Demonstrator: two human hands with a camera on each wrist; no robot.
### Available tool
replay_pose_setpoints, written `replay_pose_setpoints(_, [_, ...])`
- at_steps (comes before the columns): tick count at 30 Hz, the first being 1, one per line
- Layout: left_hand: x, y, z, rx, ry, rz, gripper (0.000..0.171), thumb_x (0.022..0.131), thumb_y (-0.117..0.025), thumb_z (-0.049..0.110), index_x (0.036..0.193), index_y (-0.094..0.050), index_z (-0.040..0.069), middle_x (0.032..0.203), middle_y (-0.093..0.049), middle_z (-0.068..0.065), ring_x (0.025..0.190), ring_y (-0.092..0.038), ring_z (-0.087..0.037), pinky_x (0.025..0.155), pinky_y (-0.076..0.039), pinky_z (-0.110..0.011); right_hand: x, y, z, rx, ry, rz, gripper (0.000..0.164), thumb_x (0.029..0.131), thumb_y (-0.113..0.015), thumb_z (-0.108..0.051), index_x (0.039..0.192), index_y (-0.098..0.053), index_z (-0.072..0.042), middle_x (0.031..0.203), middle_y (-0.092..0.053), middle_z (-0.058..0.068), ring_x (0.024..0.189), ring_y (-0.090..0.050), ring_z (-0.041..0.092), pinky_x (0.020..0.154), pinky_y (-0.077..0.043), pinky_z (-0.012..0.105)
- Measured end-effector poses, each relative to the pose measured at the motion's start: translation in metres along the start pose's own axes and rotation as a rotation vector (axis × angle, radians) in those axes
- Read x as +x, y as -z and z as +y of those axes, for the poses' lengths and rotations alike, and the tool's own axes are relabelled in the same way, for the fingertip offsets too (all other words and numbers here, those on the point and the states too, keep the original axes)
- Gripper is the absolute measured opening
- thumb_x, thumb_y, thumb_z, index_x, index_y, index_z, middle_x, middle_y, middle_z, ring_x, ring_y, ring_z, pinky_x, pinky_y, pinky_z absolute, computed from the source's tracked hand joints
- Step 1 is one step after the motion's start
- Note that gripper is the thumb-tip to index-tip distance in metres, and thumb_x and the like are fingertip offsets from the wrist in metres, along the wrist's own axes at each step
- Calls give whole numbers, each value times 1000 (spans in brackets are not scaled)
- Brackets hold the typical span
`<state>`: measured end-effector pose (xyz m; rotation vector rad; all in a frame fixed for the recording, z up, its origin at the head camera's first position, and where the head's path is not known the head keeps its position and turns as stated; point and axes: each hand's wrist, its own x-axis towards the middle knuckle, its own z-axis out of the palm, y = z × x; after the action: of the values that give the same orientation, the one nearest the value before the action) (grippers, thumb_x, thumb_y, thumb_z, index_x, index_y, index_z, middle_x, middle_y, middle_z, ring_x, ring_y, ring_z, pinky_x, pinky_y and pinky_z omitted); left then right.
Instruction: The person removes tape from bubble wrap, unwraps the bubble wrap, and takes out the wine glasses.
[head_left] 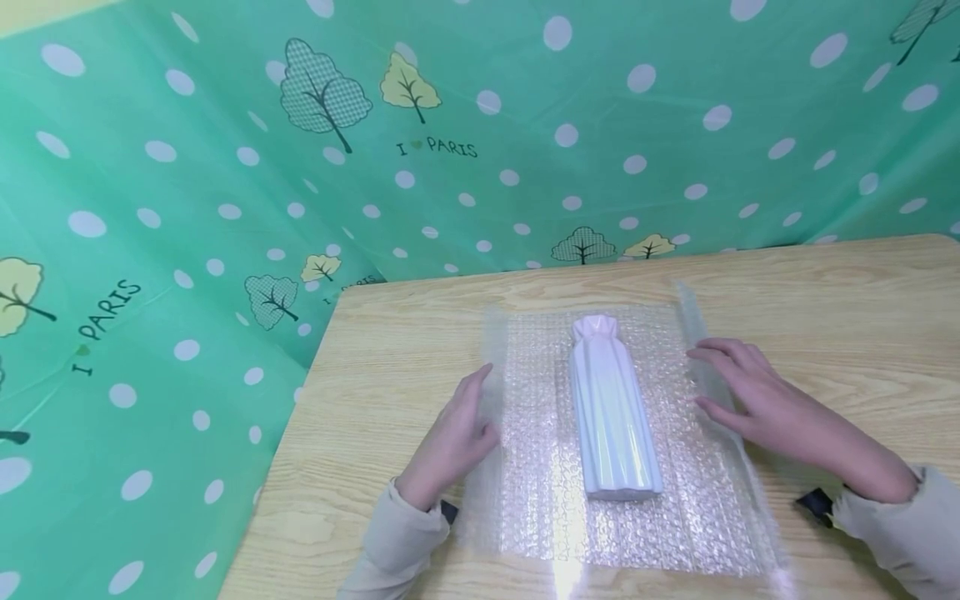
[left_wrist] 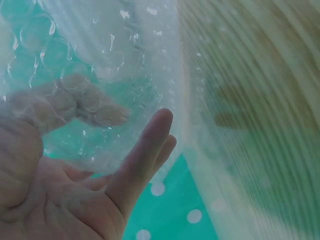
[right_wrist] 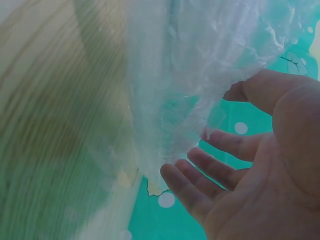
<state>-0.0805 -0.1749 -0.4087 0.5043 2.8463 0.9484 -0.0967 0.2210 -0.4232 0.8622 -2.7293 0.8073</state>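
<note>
A glossy white vase (head_left: 611, 408) with a fluted body and gathered neck lies on its side, its neck toward the far table edge. Under it spreads a sheet of clear bubble wrap (head_left: 528, 500). At the sheet's left edge is my left hand (head_left: 453, 433), fingers extended and thumb apart; in the left wrist view, part of this hand shows through the bubbles. My right hand (head_left: 750, 400) is at the right edge, which stands up a little. Its fingertips (right_wrist: 170, 172) meet that edge in the right wrist view, the thumb spread from the fingers.
The wood-grain table (head_left: 360, 367) extends around the sheet on all sides. A green cloth (head_left: 480, 150) with white dots and printed trees hangs behind the table and along its left side. Dark straps (head_left: 816, 505) show by the sleeves.
</note>
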Motion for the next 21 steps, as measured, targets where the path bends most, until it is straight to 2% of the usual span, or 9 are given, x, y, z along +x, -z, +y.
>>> replay_pose_setpoints(2, [0, 1, -2, 8, 4, 2, 82, 84, -62, -4, 155, -22, 2, 156, -34, -18, 88, -60, -17, 69, -54, -22, 0, 0, 1, -5, -4, -1, 64, 81, -78, -6, 137, -47, 3, 137, -44, 25, 121, -42, 42, 86, -48, 64])
replay_pose_setpoints(5, [-1, 2, -4, 13, 10, 0, 84, 83, -63, -6, 156, -21, 2, 156, -34, -18, 108, -58, -25, 73, -55, -24, 0, 0, 1, -11, -13, -9, 65, 80, -78, -5, 137, -47, 4, 136, -44, 25, 120, -42, 41, 86, -49, 64])
replay_pose_setpoints(8, [-2, 2, -5, 7, 32, -9, 86, 83, -64, -7, 156, -20, 3, 157, -32, -17, 109, -57, -26, 78, -55, -27, 0, 1, 2, -11, -21, -17, 66, 79, -79, -4, 137, -46, 5, 135, -44, 25, 119, -43, 41, 86, -49, 63])
replay_pose_setpoints(14, [-2, 5, -6, -5, 68, -25, 88, 82, -65, -5, 157, -18, 3, 158, -31, -19, 113, -58, -28, 77, -55, -27, -1, 3, 5, -12, -37, -33, 68, 78, -80, -5, 137, -45, 6, 134, -44, 26, 117, -43, 41, 85, -50, 64])
replay_pose_setpoints(21, [0, 5, -9, -17, 98, -44, 90, 82, -66, -5, 157, -15, 0, 158, -30, -21, 117, -58, -30, 76, -55, -27, -1, 7, 8, 19, -122, -90, 73, 79, -80, -8, 139, -42, 8, 136, -41, 31, 119, -41, 47, 87, -46, 70])
